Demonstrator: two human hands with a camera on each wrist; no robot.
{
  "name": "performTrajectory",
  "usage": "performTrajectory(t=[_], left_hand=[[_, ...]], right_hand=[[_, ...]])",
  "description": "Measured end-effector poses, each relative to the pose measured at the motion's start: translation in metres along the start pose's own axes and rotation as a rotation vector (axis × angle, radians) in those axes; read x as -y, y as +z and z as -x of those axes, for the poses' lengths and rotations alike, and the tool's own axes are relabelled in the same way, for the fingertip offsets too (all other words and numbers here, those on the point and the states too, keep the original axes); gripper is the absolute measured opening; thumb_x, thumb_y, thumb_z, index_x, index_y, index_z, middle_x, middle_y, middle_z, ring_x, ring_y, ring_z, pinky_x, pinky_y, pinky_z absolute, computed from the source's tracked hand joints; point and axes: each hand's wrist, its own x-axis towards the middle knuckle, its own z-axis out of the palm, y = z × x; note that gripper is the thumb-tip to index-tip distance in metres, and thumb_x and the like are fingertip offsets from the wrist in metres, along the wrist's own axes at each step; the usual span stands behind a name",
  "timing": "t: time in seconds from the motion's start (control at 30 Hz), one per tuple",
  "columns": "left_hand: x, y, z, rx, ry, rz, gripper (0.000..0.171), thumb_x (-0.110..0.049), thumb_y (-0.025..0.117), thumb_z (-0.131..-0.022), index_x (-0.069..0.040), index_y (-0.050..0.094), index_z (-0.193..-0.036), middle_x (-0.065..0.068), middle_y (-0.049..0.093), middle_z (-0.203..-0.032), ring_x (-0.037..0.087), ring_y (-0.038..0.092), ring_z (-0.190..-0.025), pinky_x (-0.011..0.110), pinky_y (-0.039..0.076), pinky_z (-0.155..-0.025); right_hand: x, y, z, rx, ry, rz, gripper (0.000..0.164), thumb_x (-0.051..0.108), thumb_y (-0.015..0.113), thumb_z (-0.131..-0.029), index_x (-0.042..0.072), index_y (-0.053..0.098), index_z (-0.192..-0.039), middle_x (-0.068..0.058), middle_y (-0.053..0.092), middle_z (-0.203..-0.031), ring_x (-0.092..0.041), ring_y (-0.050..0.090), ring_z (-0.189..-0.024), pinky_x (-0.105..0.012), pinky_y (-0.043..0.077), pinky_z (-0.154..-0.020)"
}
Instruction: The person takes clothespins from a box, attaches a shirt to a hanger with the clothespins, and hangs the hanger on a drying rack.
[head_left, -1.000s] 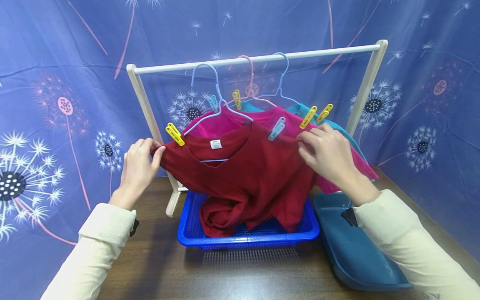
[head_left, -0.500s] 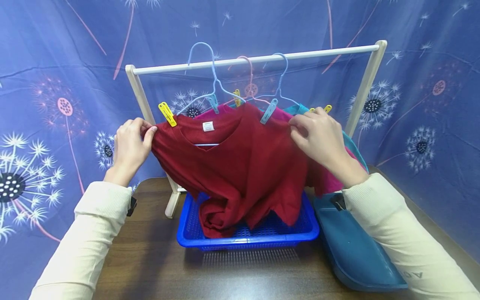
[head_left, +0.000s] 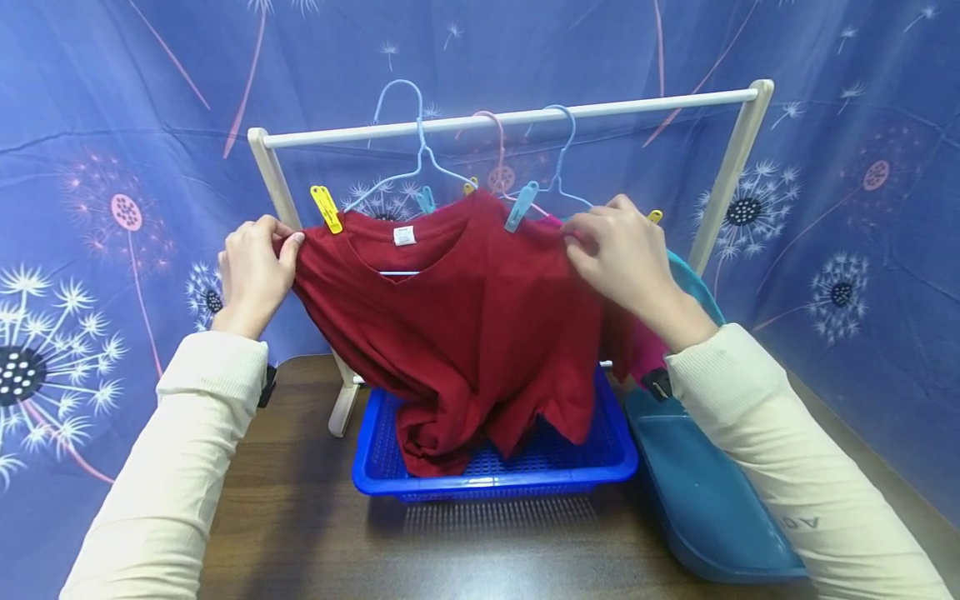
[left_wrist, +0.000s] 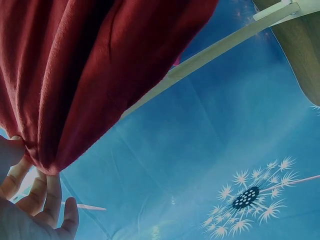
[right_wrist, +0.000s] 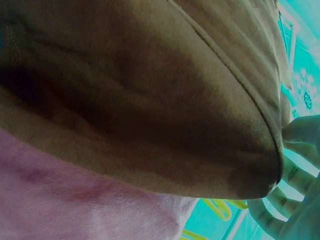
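A dark red T-shirt [head_left: 442, 325] hangs on a light blue wire hanger [head_left: 421, 137]; its hook stands raised around the rail's height. My left hand [head_left: 257, 267] pinches the sleeve end on the left. On the opposite side my right hand [head_left: 622, 258] pinches the other sleeve, spreading the shirt wide. A yellow clothespin [head_left: 326, 209] clips one shoulder and a light blue clothespin [head_left: 522, 207] the other. In the left wrist view, thumb and fingers [left_wrist: 37, 192] hold the bunched red cloth. The right wrist view shows the sleeve opening, brownish there, at the fingertips [right_wrist: 280, 200].
A white rail [head_left: 622, 107] on wooden posts bears a pink hanger [head_left: 501, 146] and another blue hanger [head_left: 558, 158] with magenta and teal garments mostly hidden. Below the shirt, a blue basket [head_left: 495, 482] touches its hem. A dark teal tray [head_left: 720, 492] lies to the right.
Both hands have raised the red shirt and shifted it slightly left. Its hanger's hook has risen above the rail. The shirt now covers more of the garments behind.
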Motion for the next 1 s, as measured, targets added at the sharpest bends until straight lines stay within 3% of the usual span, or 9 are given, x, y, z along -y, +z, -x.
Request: performTrajectory(t=[0.27, 0.5, 0.73, 1.0], left_hand=[[0.003, 0.007, 0.0, 0.022, -0.027, -0.007, 0.026, -0.026, 0.054, -0.09, -0.002, 0.063, -0.096, 0.022, 0.061, -0.091, 0.041, 0.056, -0.093, 0.054, 0.039, -0.078], [0.011, 0.016, 0.006, 0.052, -0.065, -0.027, 0.026, -0.028, 0.056, -0.09, -0.005, 0.063, -0.097, 0.022, 0.064, -0.099, 0.041, 0.056, -0.098, 0.054, 0.036, -0.078], [0.02, 0.029, 0.012, 0.123, -0.1, -0.043, 0.025, -0.026, 0.055, -0.09, -0.004, 0.062, -0.1, 0.024, 0.062, -0.104, 0.043, 0.054, -0.102, 0.058, 0.033, -0.079], [0.017, 0.034, 0.015, 0.179, -0.107, -0.016, 0.025, -0.022, 0.05, -0.091, -0.004, 0.058, -0.106, 0.025, 0.056, -0.112, 0.048, 0.046, -0.105, 0.061, 0.031, -0.082]], right_hand=[[0.001, 0.003, 0.002, 0.008, -0.03, 0.021, 0.014, 0.016, 0.058, -0.081, 0.013, 0.071, -0.086, -0.006, 0.063, -0.07, -0.027, 0.053, -0.078, -0.045, 0.044, -0.053], [0.003, 0.01, 0.011, 0.02, -0.075, 0.032, 0.014, 0.016, 0.061, -0.08, 0.012, 0.072, -0.089, -0.008, 0.068, -0.077, -0.026, 0.054, -0.078, -0.043, 0.046, -0.054], [0.005, 0.023, 0.02, -0.01, -0.146, 0.046, 0.012, 0.014, 0.063, -0.08, 0.011, 0.072, -0.087, -0.008, 0.066, -0.072, -0.027, 0.054, -0.074, -0.042, 0.046, -0.056], [0.004, 0.023, 0.024, 0.012, -0.133, 0.047, 0.011, 0.013, 0.062, -0.081, 0.009, 0.07, -0.088, -0.009, 0.069, -0.08, -0.027, 0.052, -0.073, -0.041, 0.045, -0.059]])
